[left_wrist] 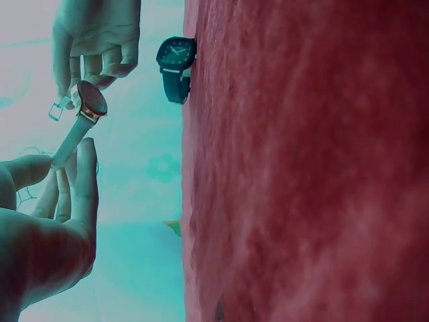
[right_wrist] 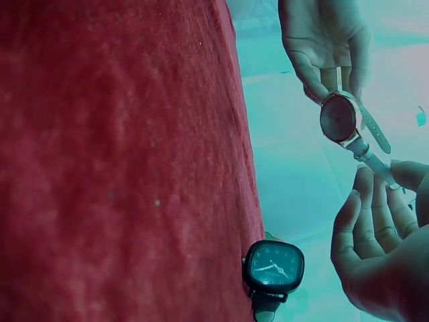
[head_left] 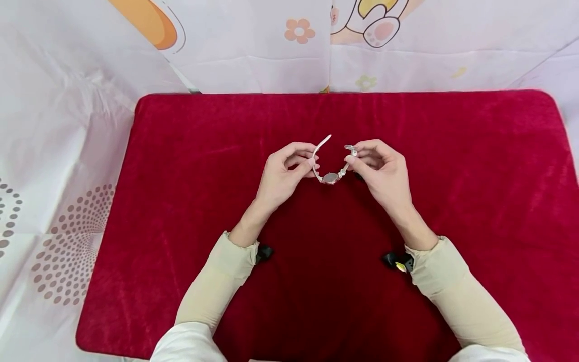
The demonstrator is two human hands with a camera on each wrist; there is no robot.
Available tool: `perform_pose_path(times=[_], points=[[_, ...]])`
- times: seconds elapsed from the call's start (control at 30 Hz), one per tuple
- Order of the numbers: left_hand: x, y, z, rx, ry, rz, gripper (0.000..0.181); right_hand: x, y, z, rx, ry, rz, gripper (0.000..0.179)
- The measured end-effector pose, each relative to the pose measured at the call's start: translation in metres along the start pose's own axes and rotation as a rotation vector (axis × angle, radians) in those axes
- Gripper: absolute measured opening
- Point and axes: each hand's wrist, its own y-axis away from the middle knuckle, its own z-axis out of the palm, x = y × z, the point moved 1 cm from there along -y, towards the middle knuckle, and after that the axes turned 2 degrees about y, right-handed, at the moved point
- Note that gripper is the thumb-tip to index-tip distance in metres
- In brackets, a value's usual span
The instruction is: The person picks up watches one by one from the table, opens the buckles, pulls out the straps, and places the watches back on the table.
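Observation:
A wristwatch with a round face and a pale strap (head_left: pixel 330 178) hangs unfastened between the two hands, its strap curving up on both sides in a U. My left hand (head_left: pixel 282 173) pinches the long strap piece between thumb and fingers, and the strap's free tip sticks out above. On the other side my right hand (head_left: pixel 384 173) pinches the strap piece with the metal buckle (left_wrist: pixel 56 112). The round watch face (right_wrist: pixel 338 119) shows in the right wrist view. A black wristwatch with a squarish dial (right_wrist: pixel 274 266) stands on the cloth, mostly hidden behind the right hand in the head view.
A red velvety cloth (head_left: pixel 181 201) covers the table. Pale printed curtains (head_left: pixel 253 40) hang behind the table and on the left. Black devices sit at the left wrist (head_left: pixel 264 254) and the right wrist (head_left: pixel 398 261).

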Motion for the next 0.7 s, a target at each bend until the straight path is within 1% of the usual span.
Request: perform_pose_path(times=[0.27, 0.43, 0.57, 0.7], points=[[0.0, 0.001, -0.009, 0.019, 0.014, 0.004, 0.029, 0.001, -0.003, 0.006, -0.028, -0.001, 0.043, 0.019], [0.0, 0.003, -0.016, 0.032, 0.023, -0.006, 0.031, 0.006, -0.006, 0.011, -0.038, -0.009, 0.03, 0.021], [-0.001, 0.003, -0.02, 0.047, 0.033, -0.023, 0.031, 0.008, -0.01, 0.015, -0.04, -0.012, 0.012, 0.026], [-0.001, 0.001, -0.023, 0.063, 0.03, -0.034, 0.031, 0.009, -0.013, 0.018, -0.044, 0.021, 0.007, 0.023]])
